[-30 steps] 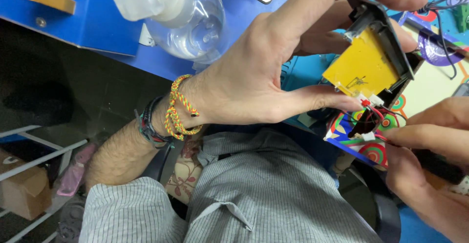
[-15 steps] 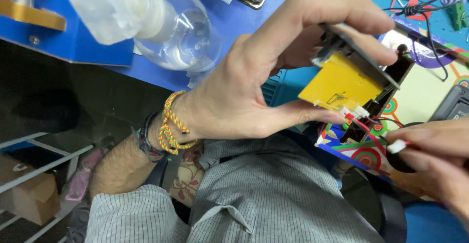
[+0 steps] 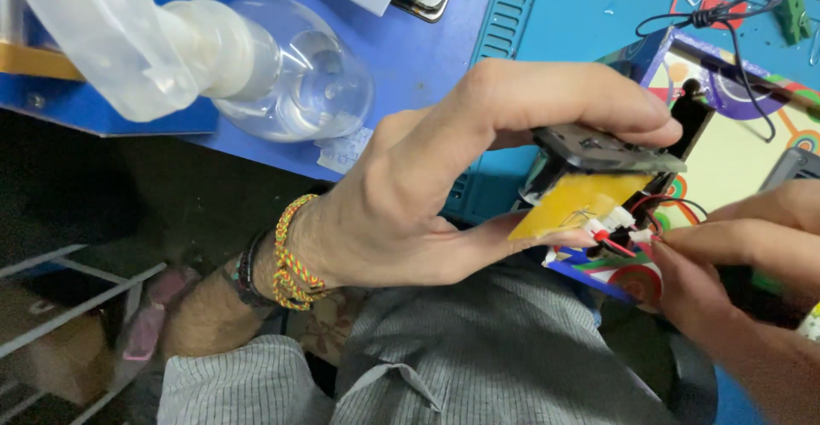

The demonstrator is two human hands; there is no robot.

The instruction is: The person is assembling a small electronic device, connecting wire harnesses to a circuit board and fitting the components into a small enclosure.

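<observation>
Center-right of frame: left hand (image 3: 427,194) clamps small module w/ yellow board (image 3: 589,177) thumb-to-fingers, wire end exposed, so right hand (image 3: 735,263) fingertips pinch its white connector (image 3: 628,224).

1. We see bright, even light across the blue work surface (image 3: 427,58), and it seems to fall from above.
2. The clear bottle (image 3: 290,75) carries small white glints on its glass, while the pale bag (image 3: 94,32) beside it is nearly washed out.
3. The left hand (image 3: 427,194) is well lit along its back and knuckles; its underside and the space beneath the bench edge drop into deep shadow.
4. The lower left corner is dim, and the white rack (image 3: 68,305) there looks soft and grainy.
5. The yellow module (image 3: 576,207) and its wires are fairly sharp.
6. The right hand (image 3: 743,280) is slightly blurred at the frame edge.
</observation>
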